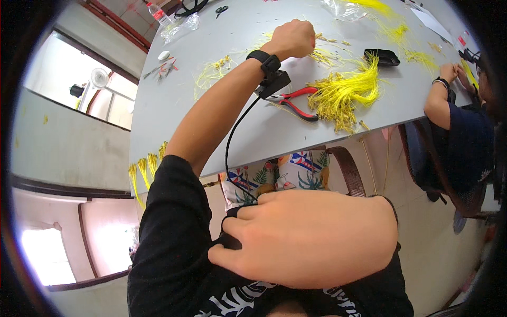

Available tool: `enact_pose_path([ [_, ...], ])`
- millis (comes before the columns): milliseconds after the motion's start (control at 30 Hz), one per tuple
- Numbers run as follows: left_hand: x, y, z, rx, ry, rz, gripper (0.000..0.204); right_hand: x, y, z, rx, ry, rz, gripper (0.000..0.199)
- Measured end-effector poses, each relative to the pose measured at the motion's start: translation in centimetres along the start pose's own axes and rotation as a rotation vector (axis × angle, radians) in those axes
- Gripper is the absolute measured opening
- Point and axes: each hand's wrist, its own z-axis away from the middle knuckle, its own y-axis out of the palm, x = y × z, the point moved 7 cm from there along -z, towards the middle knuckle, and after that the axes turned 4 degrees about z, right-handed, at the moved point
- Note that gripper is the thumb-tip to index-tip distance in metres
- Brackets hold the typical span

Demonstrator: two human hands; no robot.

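fist (293, 38) on table (211, 121), fingers (237, 232) pinching sleeve (174, 232)

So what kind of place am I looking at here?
Most likely a small assembly workshop for hand work on wire. A grey worktable carries a big bundle of yellow wires, red-handled pliers and scattered cut pieces, and a co-worker sits at the same table handling more yellow wire.
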Motion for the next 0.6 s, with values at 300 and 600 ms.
enact_pose_path([
  [300, -0.5, -3.4, -0.7, -0.055, 0.153, 0.265, 0.018, -3.7, -1.8, 0.7, -0.004, 0.209, -0.029, 0.028],
  [600, -1.1, -4.5, 0.2, -0.004, 0.262, 0.262, 0.023, -6.8, -3.4, 1.1, -0.144, 0.299, 0.001, 0.028],
])
